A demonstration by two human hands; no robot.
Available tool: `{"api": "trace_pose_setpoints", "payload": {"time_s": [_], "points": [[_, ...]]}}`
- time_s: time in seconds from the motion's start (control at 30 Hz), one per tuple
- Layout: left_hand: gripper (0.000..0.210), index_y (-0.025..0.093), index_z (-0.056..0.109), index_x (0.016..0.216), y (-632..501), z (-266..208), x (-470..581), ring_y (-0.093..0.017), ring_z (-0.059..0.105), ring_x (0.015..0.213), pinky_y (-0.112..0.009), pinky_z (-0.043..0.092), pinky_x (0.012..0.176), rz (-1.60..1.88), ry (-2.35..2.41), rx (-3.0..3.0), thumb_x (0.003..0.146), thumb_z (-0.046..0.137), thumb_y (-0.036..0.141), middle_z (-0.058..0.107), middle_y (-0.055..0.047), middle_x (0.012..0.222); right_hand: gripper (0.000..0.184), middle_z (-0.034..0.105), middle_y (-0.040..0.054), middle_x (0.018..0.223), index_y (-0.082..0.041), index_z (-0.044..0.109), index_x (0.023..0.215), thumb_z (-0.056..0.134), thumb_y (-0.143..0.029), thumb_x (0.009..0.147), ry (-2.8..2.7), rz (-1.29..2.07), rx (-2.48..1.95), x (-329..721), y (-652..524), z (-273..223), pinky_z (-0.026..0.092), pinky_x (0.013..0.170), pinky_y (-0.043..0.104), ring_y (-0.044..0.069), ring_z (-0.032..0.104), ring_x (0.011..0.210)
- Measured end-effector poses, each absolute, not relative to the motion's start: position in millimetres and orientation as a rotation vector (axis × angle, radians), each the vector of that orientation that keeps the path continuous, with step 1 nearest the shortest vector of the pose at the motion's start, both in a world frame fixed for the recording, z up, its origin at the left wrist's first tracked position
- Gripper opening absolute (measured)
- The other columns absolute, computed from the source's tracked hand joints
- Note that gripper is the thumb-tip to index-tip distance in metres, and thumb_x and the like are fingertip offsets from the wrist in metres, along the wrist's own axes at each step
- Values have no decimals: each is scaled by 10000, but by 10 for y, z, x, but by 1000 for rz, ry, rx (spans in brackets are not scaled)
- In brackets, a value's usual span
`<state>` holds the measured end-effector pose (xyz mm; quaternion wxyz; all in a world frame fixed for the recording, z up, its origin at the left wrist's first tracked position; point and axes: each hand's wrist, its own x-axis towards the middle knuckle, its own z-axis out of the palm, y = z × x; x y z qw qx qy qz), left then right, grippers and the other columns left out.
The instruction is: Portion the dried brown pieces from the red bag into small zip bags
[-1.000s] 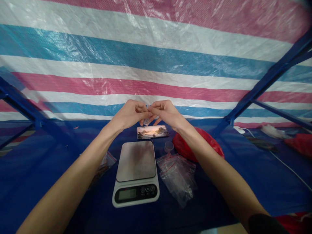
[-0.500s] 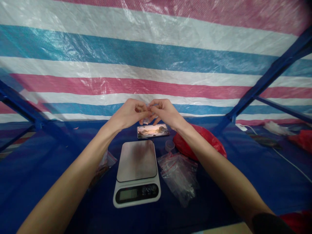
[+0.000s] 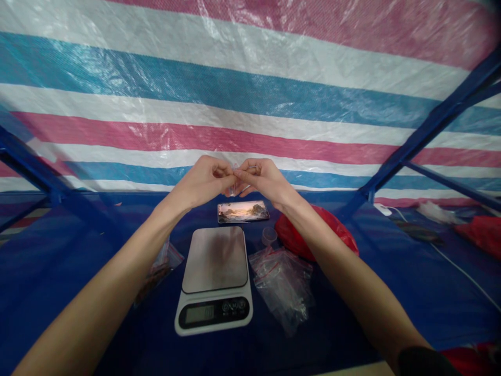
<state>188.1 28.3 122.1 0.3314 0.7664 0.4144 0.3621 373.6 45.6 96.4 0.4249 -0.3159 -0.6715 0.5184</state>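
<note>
My left hand (image 3: 206,181) and my right hand (image 3: 264,180) meet above the far side of the table, fingertips pinched close together. Between them is a small clear plastic bag (image 3: 232,191), gripped from both sides; the fingers hide most of it, and its contents cannot be made out. Below the hands a smartphone (image 3: 243,211) lies with its screen lit. Nearer to me stands a kitchen scale (image 3: 215,261) with a bare metal plate.
Right of the scale lie clear zip bags (image 3: 282,287), a small clear cup (image 3: 269,236) and a red plastic bag (image 3: 332,230). Partly behind my left forearm is a filled zip bag (image 3: 158,266). Blue metal bars (image 3: 415,133) and a striped tarp (image 3: 235,83) enclose the table.
My fingertips have drawn closer together on the small bag. The view has shifted slightly, and the things on the table stay where they were.
</note>
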Motion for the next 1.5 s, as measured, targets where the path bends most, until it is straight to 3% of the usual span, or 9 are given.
{"api": "trace_pose_setpoints", "payload": {"time_s": [0.17, 0.43, 0.67, 0.93, 1.07, 1.17, 1.3, 1.4, 1.5], "points": [[223, 169, 690, 669, 345, 1171, 1832, -119, 611, 591, -240, 454, 578, 1005, 1038, 2016, 841, 677, 310, 687, -16, 639, 299, 731, 31, 733, -190, 604, 837, 652, -454, 970, -1812, 1267, -821, 3733, 446, 1006, 565, 489, 225, 134, 692, 571], [179, 169, 676, 664, 365, 1140, 1843, -140, 652, 592, -250, 489, 596, 908, 1032, 1983, 812, 614, 246, 687, -16, 605, 194, 641, -6, 646, -205, 563, 781, 531, -268, 962, -2002, 979, -843, 3758, 423, 1049, 492, 541, 242, 119, 603, 562], [186, 184, 631, 584, 335, 1124, 1863, -148, 636, 529, -232, 395, 488, 742, 1176, 2060, 755, 577, 235, 670, -23, 538, 245, 411, -50, 578, -205, 454, 603, 554, -161, 822, -2179, 632, -1044, 3749, 407, 1037, 250, 574, 291, 107, 373, 604], [209, 191, 600, 558, 351, 1106, 1888, -120, 571, 492, -237, 336, 473, 811, 1273, 2067, 756, 611, 258, 599, 8, 505, 283, 490, 11, 586, -222, 467, 580, 647, -186, 796, -2119, 128, -1459, 3813, 343, 1119, 224, 602, 343, 145, 367, 579], [198, 195, 570, 564, 333, 1096, 1912, -97, 501, 517, -247, 328, 513, 878, 1194, 2094, 745, 616, 260, 551, 31, 531, 88, 641, 15, 731, -220, 596, 815, 676, -208, 782, -2134, 315, -1281, 3852, 377, 1094, 333, 627, 319, 163, 527, 643], [234, 198, 543, 557, 325, 1079, 1925, -92, 452, 528, -258, 300, 520, 880, 1184, 2092, 758, 619, 289, 506, 38, 536, 313, 679, 19, 924, -227, 562, 1048, 666, -173, 758, -2072, 552, -1094, 3860, 447, 1008, 417, 653, 303, 168, 590, 729], [296, 198, 487, 501, 293, 1147, 1896, -84, 379, 514, -267, 242, 507, 928, 1337, 2152, 734, 643, 295, 419, 50, 494, 366, 647, 50, 1121, -228, 538, 1049, 723, -165, 740, -1831, 845, -972, 3853, 510, 950, 515, 722, 302, 177, 628, 881], [277, 192, 511, 506, 254, 1259, 1844, -86, 431, 520, -248, 295, 518, 1050, 1266, 2082, 742, 611, 299, 471, 39, 500, 329, 666, 61, 1157, -237, 579, 1115, 749, -389, 878, -1479, 1299, -908, 3861, 499, 969, 572, 808, 333, 201, 660, 1002], [252, 180, 594, 557, 206, 1354, 1812, -107, 533, 530, -238, 405, 527, 1131, 1173, 1937, 761, 593, 326, 592, 3, 547, 461, 706, 106, 1099, -201, 595, 1146, 487, -633, 1030, -1094, 1864, -867, 3853, 469, 941, 614, 816, 419, 242, 708, 982]]}}
